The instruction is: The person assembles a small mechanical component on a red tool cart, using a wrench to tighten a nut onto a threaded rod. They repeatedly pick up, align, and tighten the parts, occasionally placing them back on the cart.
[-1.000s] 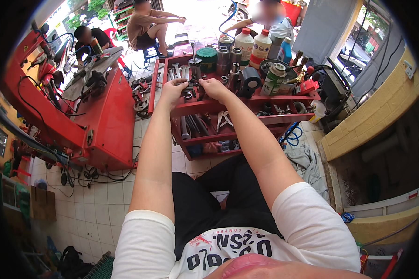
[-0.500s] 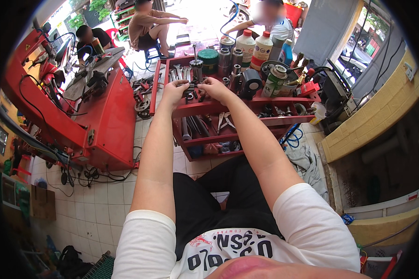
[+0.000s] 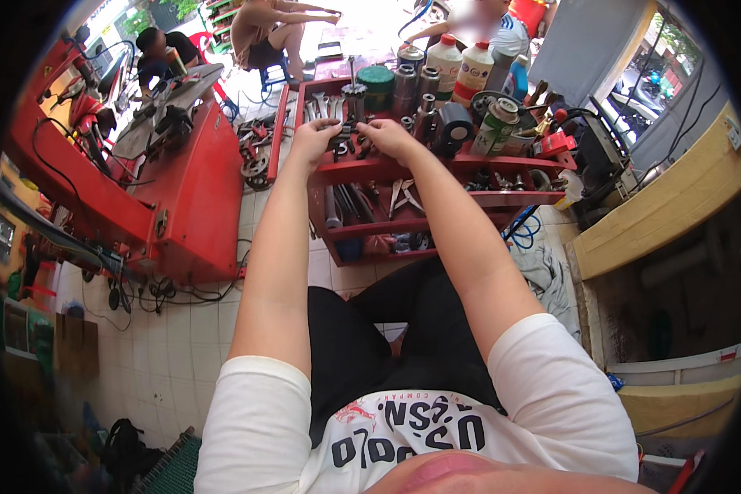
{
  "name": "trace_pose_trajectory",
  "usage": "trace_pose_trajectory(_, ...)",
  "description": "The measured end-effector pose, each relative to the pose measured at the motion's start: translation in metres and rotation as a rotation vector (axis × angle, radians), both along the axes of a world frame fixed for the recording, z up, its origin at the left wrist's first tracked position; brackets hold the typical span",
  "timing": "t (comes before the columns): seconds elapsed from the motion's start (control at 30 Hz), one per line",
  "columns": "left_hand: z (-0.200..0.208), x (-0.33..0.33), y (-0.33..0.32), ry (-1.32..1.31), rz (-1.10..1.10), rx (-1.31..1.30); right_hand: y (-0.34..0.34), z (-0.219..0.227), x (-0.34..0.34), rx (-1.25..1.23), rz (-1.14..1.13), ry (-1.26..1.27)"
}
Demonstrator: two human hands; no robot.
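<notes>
Wearer: seated, white printed T-shirt (image 3: 420, 436) and black shorts (image 3: 387, 329) nearest the camera, both bare forearms stretched out to the far side.
Floor: pale tiles (image 3: 181, 329); a grey rag (image 3: 552, 280) lies near the right foot of the cart.
Tool cart: red, three-tiered (image 3: 403, 171), straight ahead; its lower shelves carry pliers and long tools, its top tray is crowded with small metal parts.
Left hand: (image 3: 314, 136) at the left of the top tray, fingers curled and pinching a small dark metal part (image 3: 343, 130); its exact kind is too small to tell.
Right hand: (image 3: 389, 136) just right of the left one, fingers bent and closed on the same small part from the other side.
Part's place: between the two hands, over the near left of the top tray.
Far side of tray: a green-lidded tin (image 3: 376, 80), metal cylinders, white oil bottles with red caps (image 3: 445, 62), a spray can (image 3: 496, 123).
Left: a red motorcycle (image 3: 140, 173) stands beside the cart.
Far: two people sit beyond the cart; another person crouches at the far left.
</notes>
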State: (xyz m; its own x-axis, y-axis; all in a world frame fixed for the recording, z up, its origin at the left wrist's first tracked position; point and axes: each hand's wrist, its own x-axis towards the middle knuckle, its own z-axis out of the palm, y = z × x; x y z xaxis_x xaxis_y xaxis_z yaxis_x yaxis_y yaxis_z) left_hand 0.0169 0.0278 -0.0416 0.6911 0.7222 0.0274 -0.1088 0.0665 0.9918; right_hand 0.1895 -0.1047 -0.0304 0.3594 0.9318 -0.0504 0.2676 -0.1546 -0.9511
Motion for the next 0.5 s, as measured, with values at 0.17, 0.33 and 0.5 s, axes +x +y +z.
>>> trace_pose_trajectory(0.17, 0.010, 0.000, -0.011, -0.021, 0.040, -0.148, -0.006, 0.004, -0.004, -0.011, 0.006, -0.025)
trace_pose_trajectory(0.33, 0.015, -0.003, -0.010, 0.000, 0.065, -0.133, -0.007, 0.009, -0.007, 0.000, 0.008, -0.029)
trace_pose_trajectory(0.5, 0.011, 0.001, -0.009, 0.010, 0.064, -0.128, -0.004, 0.000, 0.000, 0.025, 0.025, -0.034)
